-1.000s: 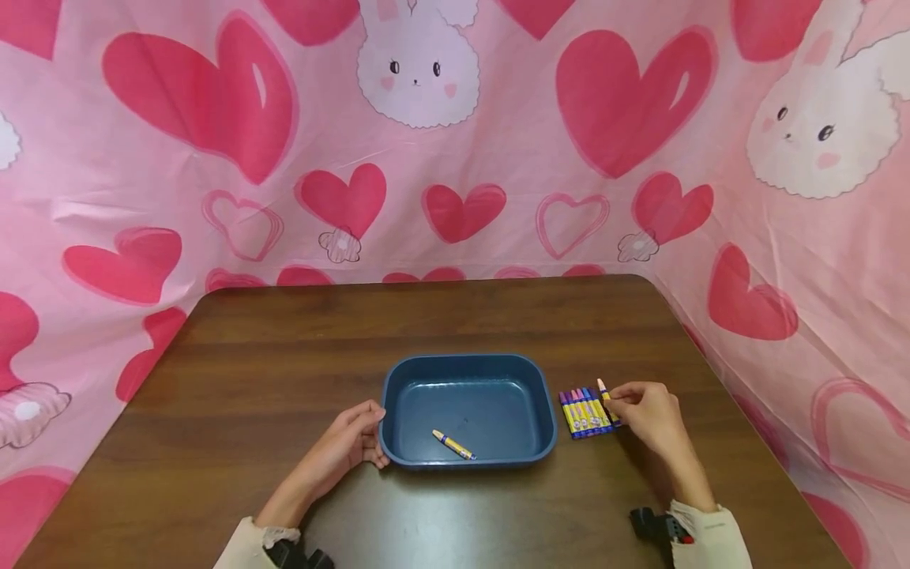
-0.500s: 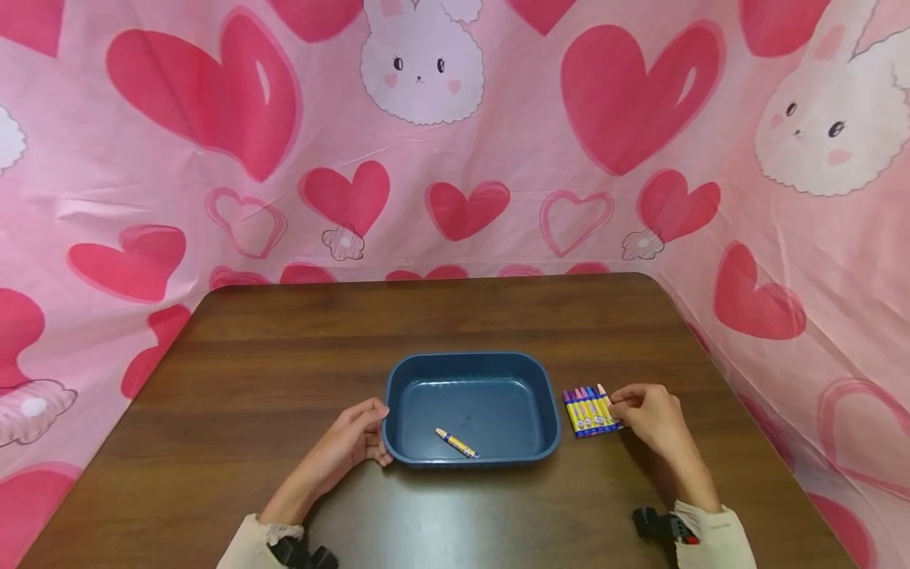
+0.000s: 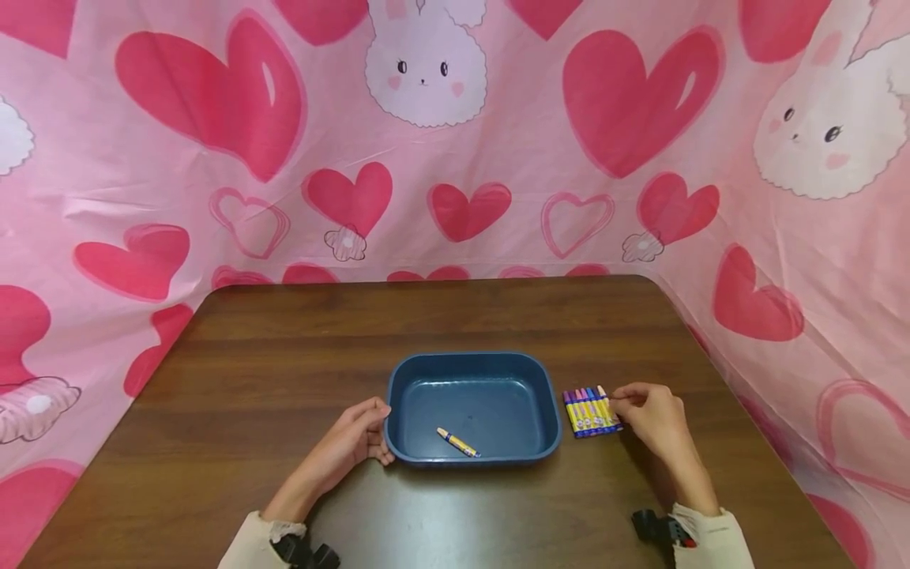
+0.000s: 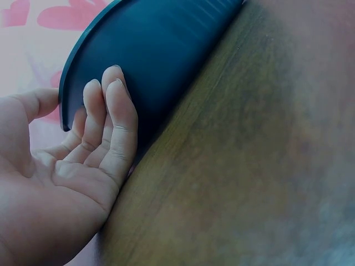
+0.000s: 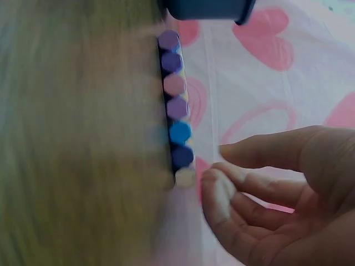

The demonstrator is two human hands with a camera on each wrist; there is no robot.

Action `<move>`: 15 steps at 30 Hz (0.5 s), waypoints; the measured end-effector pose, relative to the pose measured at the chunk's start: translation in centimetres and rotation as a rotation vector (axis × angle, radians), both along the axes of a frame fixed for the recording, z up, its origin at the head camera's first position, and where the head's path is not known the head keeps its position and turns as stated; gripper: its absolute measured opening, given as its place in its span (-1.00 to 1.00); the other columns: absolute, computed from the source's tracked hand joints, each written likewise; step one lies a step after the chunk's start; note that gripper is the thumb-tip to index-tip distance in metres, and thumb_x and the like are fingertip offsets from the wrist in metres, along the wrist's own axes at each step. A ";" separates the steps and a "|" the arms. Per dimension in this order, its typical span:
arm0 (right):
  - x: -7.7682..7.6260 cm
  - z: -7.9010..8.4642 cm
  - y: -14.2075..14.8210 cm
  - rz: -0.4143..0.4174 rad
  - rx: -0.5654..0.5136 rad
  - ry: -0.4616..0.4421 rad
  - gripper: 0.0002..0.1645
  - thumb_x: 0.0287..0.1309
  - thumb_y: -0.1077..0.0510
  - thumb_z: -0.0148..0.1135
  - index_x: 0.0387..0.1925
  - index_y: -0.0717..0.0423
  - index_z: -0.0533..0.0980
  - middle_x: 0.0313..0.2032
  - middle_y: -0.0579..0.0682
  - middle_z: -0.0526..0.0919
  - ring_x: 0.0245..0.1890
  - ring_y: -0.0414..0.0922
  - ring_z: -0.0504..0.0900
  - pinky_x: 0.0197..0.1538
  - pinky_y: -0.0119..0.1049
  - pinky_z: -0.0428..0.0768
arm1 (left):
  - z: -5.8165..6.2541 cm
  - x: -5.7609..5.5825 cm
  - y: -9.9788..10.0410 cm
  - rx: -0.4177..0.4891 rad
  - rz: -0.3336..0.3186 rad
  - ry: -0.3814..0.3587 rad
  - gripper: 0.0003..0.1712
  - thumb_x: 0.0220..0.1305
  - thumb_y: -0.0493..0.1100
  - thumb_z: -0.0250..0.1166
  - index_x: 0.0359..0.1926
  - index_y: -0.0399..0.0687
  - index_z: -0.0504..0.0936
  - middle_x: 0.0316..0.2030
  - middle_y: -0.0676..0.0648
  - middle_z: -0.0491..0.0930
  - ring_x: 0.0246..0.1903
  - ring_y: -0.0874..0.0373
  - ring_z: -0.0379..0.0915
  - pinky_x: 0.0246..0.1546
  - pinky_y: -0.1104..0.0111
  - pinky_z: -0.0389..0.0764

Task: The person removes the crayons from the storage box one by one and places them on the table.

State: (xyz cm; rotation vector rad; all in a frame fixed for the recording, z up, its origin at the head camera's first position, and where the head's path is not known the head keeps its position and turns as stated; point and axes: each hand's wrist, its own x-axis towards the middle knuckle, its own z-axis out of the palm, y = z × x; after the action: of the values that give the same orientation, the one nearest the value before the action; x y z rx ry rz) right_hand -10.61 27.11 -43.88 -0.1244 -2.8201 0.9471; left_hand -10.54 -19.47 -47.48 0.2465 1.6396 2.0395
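Observation:
A blue plastic tray [image 3: 472, 407] sits mid-table with one pale-tipped crayon [image 3: 458, 442] lying in it. My left hand [image 3: 354, 436] grips its left side. In the left wrist view the thumb meets the rim and the curled fingers [image 4: 122, 116] lie against the outer wall. Right of the tray, several crayons in yellow and blue wrappers form a tight row [image 3: 592, 412]. At the row's right end is a peach crayon [image 5: 184, 178], with the fingertips of my right hand [image 3: 650, 412] right beside it. Between that thumb and forefinger a small gap shows, holding nothing.
Brown wood-patterned table [image 3: 320, 332] lies under everything. A pink cloth with hearts and rabbits [image 3: 426, 158] hangs behind the table and at both sides. Each wrist carries a black camera mount [image 3: 661, 528] by a pale sleeve.
The peach crayon, earlier pinched by the right hand and standing slightly apart at a slant, now lies flush with the row. The right fingers have let go of it. My left hand stays on the tray.

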 end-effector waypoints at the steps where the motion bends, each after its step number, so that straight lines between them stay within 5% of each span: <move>1: 0.0 0.0 -0.4 -0.008 0.002 0.029 -0.85 0.08 0.20 0.42 -0.34 0.22 0.70 -0.45 0.03 0.74 -0.46 -0.14 0.62 -0.36 -0.26 0.53 | 0.0 0.0 0.0 -0.001 -0.003 0.001 -0.69 0.56 -0.01 0.00 -0.20 -0.19 0.39 -0.50 -0.10 0.54 -0.49 0.07 0.57 -0.36 0.27 0.67; 8: 0.4 1.9 -4.8 0.060 -0.005 0.202 -0.92 0.00 0.34 0.37 -0.39 0.19 0.69 -0.53 -0.09 0.68 -0.49 -0.20 0.59 -0.35 -0.32 0.55 | 0.0 0.0 0.0 0.003 -0.011 0.005 -0.69 0.56 -0.02 0.00 -0.20 -0.21 0.39 -0.49 -0.10 0.54 -0.48 0.08 0.57 -0.36 0.27 0.67; 15: 1.5 4.5 -9.9 0.259 -0.060 0.214 -0.86 -0.02 0.35 0.47 -0.37 0.13 0.68 -0.50 -0.16 0.65 -0.48 -0.24 0.58 -0.33 -0.25 0.65 | 0.2 -0.1 0.0 0.015 -0.017 0.008 -0.70 0.56 -0.03 -0.01 -0.23 -0.17 0.41 -0.51 -0.07 0.55 -0.49 0.09 0.56 -0.35 0.27 0.68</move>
State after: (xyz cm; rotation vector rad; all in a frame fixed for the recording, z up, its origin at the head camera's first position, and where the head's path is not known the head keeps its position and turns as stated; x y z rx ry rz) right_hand -9.15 17.24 -39.43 0.3242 -2.6513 1.0279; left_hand -10.62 -19.42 -47.33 0.2739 1.6220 2.0411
